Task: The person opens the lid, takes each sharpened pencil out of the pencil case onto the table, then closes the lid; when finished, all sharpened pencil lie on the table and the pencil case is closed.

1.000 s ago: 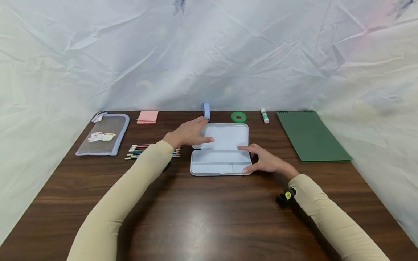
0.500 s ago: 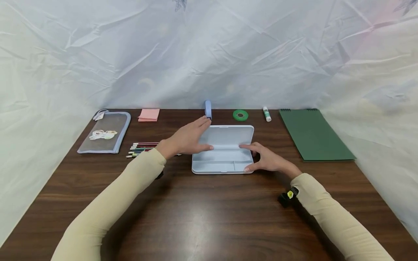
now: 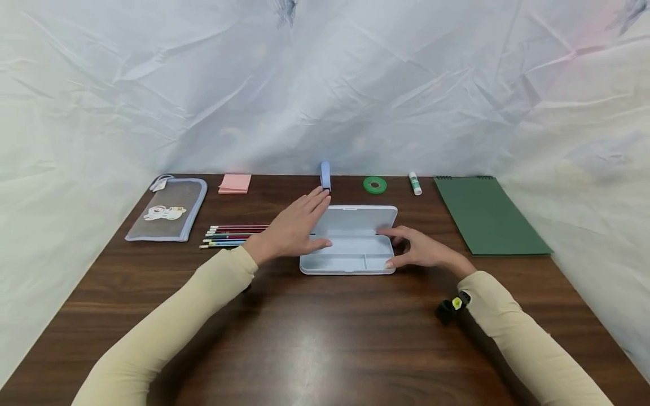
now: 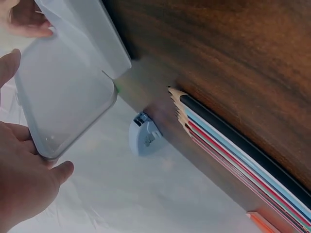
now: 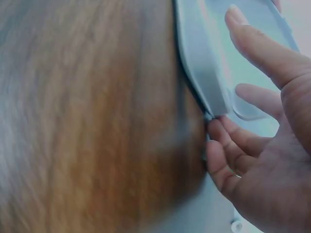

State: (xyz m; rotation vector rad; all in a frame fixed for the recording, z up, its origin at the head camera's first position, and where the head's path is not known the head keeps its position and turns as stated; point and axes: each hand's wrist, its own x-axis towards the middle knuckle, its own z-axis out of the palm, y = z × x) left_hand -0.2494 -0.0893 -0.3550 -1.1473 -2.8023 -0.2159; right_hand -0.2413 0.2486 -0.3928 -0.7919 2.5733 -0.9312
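Note:
A pale blue-white pencil case [image 3: 335,263] stands on the table with its lid [image 3: 363,220] tilted up at the back. Its base has one long compartment and smaller ones in front, with nothing in them. My left hand [image 3: 291,228] is at the lid's left end, fingers straight and reaching behind it, thumb in front; in the left wrist view the fingers touch the lid's edge. My right hand [image 3: 418,248] holds the base's right end, thumb over the front corner and index finger by the hinge. In the right wrist view its other fingers curl against the side wall.
Several pencils [image 3: 236,228] lie left of the case, partly behind my left hand. Along the back are a mesh pouch [image 3: 167,225], pink sticky notes [image 3: 235,183], a blue stapler [image 3: 325,175], green tape [image 3: 374,185] and a glue stick [image 3: 414,183]. A green spiral pad [image 3: 492,217] lies right.
The lid has swung up from lying almost flat to a steep tilt, and my left hand has come slightly nearer with it. My right hand stays at the base's right end.

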